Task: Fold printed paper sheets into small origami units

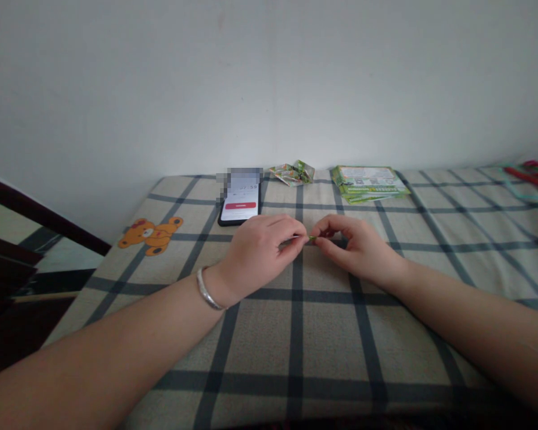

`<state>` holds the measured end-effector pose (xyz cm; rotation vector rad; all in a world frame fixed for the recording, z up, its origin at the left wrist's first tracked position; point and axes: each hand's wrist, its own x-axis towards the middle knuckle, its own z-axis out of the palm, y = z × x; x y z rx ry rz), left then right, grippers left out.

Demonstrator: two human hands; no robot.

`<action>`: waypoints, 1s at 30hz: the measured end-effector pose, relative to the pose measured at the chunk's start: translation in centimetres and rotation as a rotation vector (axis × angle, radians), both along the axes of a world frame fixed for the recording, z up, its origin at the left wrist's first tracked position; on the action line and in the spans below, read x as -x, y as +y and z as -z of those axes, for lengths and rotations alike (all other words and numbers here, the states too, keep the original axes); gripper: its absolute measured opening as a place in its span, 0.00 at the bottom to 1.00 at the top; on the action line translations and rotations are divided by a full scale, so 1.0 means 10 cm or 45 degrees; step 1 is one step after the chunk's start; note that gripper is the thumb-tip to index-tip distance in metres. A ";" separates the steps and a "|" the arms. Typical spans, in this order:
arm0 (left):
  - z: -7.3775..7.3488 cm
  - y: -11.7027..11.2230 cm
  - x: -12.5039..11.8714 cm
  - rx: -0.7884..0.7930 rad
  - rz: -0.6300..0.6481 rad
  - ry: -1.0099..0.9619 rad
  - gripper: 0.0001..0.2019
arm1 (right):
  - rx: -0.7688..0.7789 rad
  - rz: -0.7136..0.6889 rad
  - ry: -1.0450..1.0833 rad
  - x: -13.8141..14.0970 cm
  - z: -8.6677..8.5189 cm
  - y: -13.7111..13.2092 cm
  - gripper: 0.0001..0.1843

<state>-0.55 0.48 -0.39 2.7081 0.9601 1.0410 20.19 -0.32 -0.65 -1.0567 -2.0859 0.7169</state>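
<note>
My left hand (262, 248) and my right hand (354, 245) meet over the checked cloth (323, 334), fingertips pinched together on a small folded green paper piece (308, 238). Most of the piece is hidden by my fingers. A silver bangle (207, 291) sits on my left wrist. Both forearms rest on the cloth.
A phone (241, 197) with a lit screen lies behind my left hand. Folded green paper shapes (293, 172) and a stack of green printed sheets (368, 182) lie by the white wall. Coloured hangers (535, 174) are at far right. A bear print (151, 233) marks the cloth's left edge.
</note>
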 end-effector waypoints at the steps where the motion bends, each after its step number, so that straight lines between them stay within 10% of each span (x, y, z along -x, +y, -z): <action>1: 0.00 0.00 0.00 0.014 -0.002 0.004 0.04 | -0.012 0.013 -0.008 0.01 0.00 0.00 0.05; 21: 0.03 0.02 0.00 0.178 -0.244 0.055 0.06 | -0.014 0.389 0.263 -0.08 0.13 0.18 0.05; 30: 0.04 0.02 -0.01 0.283 -0.270 0.046 0.05 | -0.368 0.216 -0.158 -0.02 0.03 0.01 0.08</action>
